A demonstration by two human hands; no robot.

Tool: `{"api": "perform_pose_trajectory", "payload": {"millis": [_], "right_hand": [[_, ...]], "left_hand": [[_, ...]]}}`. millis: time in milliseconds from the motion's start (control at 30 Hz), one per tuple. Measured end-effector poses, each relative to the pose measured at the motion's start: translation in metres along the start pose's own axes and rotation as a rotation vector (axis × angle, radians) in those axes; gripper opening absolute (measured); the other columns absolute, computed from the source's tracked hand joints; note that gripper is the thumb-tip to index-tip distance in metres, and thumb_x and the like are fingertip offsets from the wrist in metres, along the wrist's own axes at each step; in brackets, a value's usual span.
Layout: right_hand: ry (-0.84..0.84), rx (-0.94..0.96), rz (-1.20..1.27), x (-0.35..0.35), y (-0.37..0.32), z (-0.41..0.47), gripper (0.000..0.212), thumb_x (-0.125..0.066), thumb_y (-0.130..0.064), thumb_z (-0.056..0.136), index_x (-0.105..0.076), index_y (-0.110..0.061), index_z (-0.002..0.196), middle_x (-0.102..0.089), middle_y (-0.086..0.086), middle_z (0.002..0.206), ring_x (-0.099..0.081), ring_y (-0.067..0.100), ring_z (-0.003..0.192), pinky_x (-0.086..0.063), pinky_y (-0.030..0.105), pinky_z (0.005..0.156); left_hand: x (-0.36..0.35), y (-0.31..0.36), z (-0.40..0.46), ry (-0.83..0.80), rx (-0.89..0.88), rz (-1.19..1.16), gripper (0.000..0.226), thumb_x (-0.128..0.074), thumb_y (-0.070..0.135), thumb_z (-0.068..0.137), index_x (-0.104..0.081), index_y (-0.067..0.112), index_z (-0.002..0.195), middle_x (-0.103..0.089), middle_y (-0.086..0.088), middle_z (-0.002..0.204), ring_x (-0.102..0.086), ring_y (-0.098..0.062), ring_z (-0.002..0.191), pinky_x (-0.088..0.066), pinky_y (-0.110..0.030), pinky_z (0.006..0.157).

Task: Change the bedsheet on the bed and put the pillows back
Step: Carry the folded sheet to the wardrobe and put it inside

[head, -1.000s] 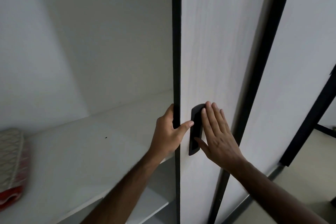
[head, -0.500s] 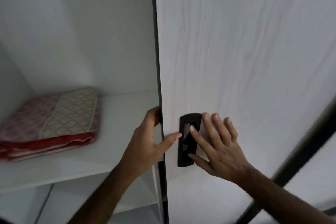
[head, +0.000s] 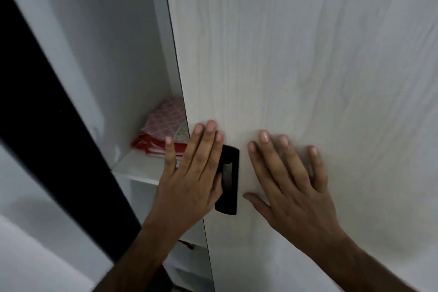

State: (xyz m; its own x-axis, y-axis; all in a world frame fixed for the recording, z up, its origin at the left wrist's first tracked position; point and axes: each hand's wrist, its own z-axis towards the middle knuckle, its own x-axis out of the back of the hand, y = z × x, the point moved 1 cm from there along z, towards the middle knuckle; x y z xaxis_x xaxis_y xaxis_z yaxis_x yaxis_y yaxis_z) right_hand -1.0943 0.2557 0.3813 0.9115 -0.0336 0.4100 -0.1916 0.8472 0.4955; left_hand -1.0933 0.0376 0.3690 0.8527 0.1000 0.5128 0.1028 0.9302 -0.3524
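Note:
A folded red and pink patterned bedsheet (head: 163,130) lies on a white wardrobe shelf (head: 139,168), partly hidden behind the sliding door (head: 308,66). The pale wood-grain door covers most of the view, with a black recessed handle (head: 227,182) near its left edge. My left hand (head: 189,178) lies flat with straight fingers over the door's edge, beside the handle. My right hand (head: 289,185) presses flat on the door panel to the right of the handle, fingers spread. Neither hand holds anything.
A black vertical frame strip (head: 47,125) runs down the left side of the wardrobe opening. Lower white shelves (head: 187,256) show beneath the sheet's shelf. The gap into the wardrobe is narrow.
The door has slid left, narrowing the opening and covering part of the folded sheet. My left hand let go of the door edge and now lies flat; my right hand shifted right of the handle.

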Motion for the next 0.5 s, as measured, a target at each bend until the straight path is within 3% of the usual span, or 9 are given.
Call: {"api": "perform_pose_trajectory", "payload": {"millis": [333,500], "right_hand": [[-0.102,0.084,0.068,0.005,-0.085,0.076,0.105,-0.070,-0.054,0.081,-0.013,-0.014,0.160,-0.005,0.008,0.168,-0.005,0.028,0.154,-0.001,0.054,0.123],[-0.062,0.083,0.071,0.004,-0.132,0.107,0.099,-0.068,-0.046,0.087,-0.011,-0.011,0.160,-0.005,0.010,0.168,-0.010,0.027,0.154,-0.004,0.052,0.123]], "left_hand": [[0.008,-0.101,-0.034,-0.135,0.117,0.295,0.072,-0.041,0.039,0.107,-0.012,-0.001,0.160,-0.009,-0.020,0.169,-0.016,-0.031,0.156,-0.012,-0.057,0.125],[0.008,-0.140,-0.049,-0.222,0.188,0.302,0.075,-0.043,0.034,0.106,-0.006,-0.003,0.160,-0.001,-0.023,0.169,-0.008,-0.033,0.157,-0.015,-0.057,0.125]]}}
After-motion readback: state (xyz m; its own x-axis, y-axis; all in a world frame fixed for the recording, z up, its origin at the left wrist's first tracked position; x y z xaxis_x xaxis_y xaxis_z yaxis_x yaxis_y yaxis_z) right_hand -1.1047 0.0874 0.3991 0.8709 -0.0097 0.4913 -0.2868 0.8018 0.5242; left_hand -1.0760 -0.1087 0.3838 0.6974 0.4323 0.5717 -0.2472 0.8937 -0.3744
